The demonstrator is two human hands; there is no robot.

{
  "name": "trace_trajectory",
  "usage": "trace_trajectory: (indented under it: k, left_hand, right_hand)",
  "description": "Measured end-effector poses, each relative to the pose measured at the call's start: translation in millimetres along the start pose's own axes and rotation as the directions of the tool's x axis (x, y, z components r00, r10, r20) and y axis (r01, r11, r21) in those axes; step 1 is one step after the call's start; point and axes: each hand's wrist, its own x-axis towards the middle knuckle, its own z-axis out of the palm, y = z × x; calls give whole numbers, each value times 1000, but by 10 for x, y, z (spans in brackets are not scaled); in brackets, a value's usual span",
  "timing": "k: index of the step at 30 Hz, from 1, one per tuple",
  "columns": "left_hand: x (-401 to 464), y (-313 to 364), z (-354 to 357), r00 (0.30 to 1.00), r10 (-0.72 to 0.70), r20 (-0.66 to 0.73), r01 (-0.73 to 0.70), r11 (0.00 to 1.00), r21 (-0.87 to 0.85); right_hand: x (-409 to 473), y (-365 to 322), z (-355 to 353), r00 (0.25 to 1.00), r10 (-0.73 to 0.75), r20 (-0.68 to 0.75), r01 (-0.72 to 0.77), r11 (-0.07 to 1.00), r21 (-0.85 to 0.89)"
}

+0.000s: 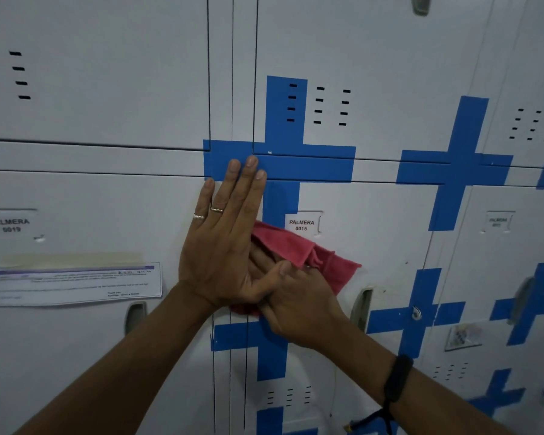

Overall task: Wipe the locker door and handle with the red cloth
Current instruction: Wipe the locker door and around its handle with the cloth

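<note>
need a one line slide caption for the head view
Right hand presses the red cloth on the locker door labelled 0015, left hand flat beside it, handle untouched.

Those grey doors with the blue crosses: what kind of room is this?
Probably a staff or changing-room locker bank: numbered name labels, recessed handles, vent slots and a taped notice.
</note>
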Motion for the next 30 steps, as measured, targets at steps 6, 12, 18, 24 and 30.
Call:
trace_trajectory:
  k: [6, 12, 18, 24, 30]
  left_hand:
    - [13, 18, -1, 1000, -11, 14, 10, 999, 51]
    - [16, 5, 11, 1000, -15, 9, 14, 993, 113]
    - [12, 8, 23, 1000, -19, 25, 15, 988, 155]
    - [9, 14, 32, 999, -21, 30, 15, 982, 187]
    - [4, 21, 39, 999, -23, 25, 18, 983, 184]
  right_hand:
    - [-266, 441, -77, 960, 223, -166, -248, 958, -146]
    - [-624, 832, -125, 681, 681, -269, -692, 719, 70]
    - [-735, 758, 22, 301, 885, -355, -849, 418, 323]
    - [-533, 281, 155, 382, 870, -312, -847, 465, 258]
    - [-415, -451, 495, 650, 729, -214, -734, 676, 73]
